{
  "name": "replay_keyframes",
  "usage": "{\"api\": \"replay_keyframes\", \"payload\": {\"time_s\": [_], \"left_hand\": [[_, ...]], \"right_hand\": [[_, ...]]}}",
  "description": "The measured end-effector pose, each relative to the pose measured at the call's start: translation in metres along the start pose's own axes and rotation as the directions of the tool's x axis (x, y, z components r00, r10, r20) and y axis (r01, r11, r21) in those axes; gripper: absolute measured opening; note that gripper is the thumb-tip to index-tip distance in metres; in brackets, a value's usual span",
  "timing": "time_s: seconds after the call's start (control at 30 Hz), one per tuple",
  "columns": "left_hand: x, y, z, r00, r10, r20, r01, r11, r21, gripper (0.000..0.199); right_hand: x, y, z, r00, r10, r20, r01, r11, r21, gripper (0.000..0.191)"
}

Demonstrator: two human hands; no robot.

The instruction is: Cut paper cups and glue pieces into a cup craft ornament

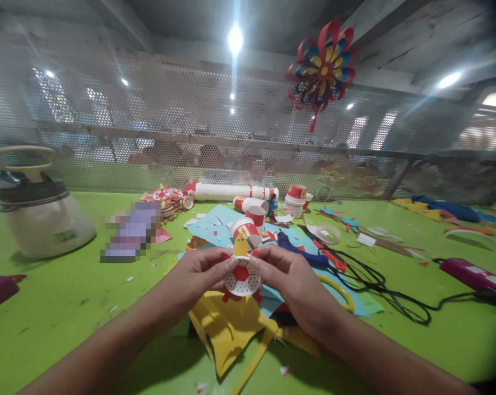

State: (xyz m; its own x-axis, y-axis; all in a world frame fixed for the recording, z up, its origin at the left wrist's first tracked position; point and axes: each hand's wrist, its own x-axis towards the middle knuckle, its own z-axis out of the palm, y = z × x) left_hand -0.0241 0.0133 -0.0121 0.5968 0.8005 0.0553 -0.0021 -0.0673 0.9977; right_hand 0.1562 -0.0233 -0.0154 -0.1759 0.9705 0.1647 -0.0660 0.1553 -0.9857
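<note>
A small paper turtle (242,280) is held upright in the middle, with a dotted white rim, a red centre, red legs and a yellow head. My left hand (209,269) pinches its upper left edge between thumb and fingers. On the upper right edge, the thumb and fingers of my right hand (274,269) close in the same way. Beneath both hands lies crumpled yellow paper (227,329). Just behind the turtle, a red and white paper cup (245,230) lies tipped on light blue paper (212,222).
A large jug (46,214) and a blurred phone (130,233) stand or lie left. Behind are a pile of paper turtles (165,200) and a long white tube (227,191). To the right are a blue glue gun (303,252), black cable (371,280) and purple power strip (478,277).
</note>
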Motion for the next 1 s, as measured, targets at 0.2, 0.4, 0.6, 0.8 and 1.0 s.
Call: {"api": "replay_keyframes", "payload": {"time_s": [0.2, 0.4, 0.6, 0.8, 1.0], "left_hand": [[0.000, -0.005, -0.001, 0.998, 0.024, 0.066, -0.012, 0.985, -0.172, 0.027], [0.001, -0.005, 0.001, 0.998, 0.023, 0.065, -0.008, 0.976, -0.220, 0.033], [0.003, -0.011, -0.001, 0.997, 0.014, 0.070, 0.007, 0.956, -0.293, 0.026], [0.006, -0.012, -0.004, 0.995, 0.027, 0.101, 0.014, 0.924, -0.383, 0.029], [0.003, -0.007, -0.004, 1.000, -0.002, 0.029, 0.013, 0.915, -0.404, 0.023]], "right_hand": [[-0.001, 0.001, 0.000, 1.000, 0.025, -0.013, -0.025, 0.999, -0.036, 0.024], [0.004, 0.011, -0.003, 0.998, 0.063, 0.002, -0.063, 0.995, 0.071, 0.023], [0.006, 0.014, -0.003, 0.998, 0.065, -0.003, -0.064, 0.987, 0.149, 0.019], [0.008, 0.009, -0.001, 0.997, 0.075, 0.015, -0.077, 0.975, 0.207, 0.020], [0.009, 0.007, -0.001, 0.996, 0.083, -0.018, -0.075, 0.960, 0.272, 0.019]]}}
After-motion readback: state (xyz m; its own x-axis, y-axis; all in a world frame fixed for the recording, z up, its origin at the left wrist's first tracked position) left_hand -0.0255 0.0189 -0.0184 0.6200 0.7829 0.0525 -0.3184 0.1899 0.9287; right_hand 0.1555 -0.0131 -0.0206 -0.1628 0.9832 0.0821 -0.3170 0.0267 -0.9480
